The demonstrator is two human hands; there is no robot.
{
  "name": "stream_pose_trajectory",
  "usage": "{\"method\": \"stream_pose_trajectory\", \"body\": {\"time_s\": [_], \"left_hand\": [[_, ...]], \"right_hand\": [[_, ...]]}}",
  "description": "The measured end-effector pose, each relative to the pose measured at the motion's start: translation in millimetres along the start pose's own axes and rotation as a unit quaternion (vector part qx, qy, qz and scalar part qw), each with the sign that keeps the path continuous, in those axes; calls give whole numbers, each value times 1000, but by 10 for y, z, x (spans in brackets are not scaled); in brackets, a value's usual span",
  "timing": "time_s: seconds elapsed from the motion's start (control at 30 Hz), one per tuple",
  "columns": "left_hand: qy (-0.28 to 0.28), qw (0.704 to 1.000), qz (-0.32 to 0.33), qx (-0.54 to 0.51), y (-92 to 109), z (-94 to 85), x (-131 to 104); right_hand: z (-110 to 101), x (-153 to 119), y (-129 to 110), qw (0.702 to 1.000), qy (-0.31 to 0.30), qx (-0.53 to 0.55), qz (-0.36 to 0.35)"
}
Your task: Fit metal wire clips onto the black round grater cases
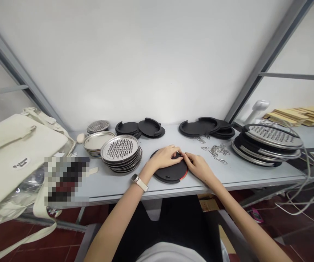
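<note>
A round black disc [170, 174] lies near the table's front edge, with a thin red and yellow strip showing at its right rim. My left hand [165, 157] rests over the disc, its fingers bent round a part near the far edge. At the disc's right rim is my right hand [198, 166], thumb and fingers pinched together beside the left fingertips. What lies between those fingertips is too small to make out. To the right is a loose pile of small metal hooks [219, 150].
Stacked metal grater discs [120, 149] and round metal plates [99, 141] stand at the left. Black round holders [150, 128] and more holders [200, 127] lie along the wall. Another grater stack [271, 133] is at the right, near white cables [308, 182]. A cream bag [17, 145] sits far left.
</note>
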State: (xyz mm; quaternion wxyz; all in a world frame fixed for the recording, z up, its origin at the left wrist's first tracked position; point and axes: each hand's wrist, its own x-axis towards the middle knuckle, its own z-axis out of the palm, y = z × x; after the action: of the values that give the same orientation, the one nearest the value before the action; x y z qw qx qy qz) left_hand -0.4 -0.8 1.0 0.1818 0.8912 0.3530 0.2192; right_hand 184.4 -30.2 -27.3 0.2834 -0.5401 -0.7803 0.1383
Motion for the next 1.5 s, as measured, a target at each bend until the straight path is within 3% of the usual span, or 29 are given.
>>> {"method": "stream_pose_trajectory", "body": {"time_s": [1.13,1.5], "left_hand": [[2,1000,2,-1,-15,9,4],[-1,1000,-2,6,6,-8,1]], "right_hand": [[6,20,22,998,7,-59,5],[-25,-3,-11,1000,-1,-21,0]]}}
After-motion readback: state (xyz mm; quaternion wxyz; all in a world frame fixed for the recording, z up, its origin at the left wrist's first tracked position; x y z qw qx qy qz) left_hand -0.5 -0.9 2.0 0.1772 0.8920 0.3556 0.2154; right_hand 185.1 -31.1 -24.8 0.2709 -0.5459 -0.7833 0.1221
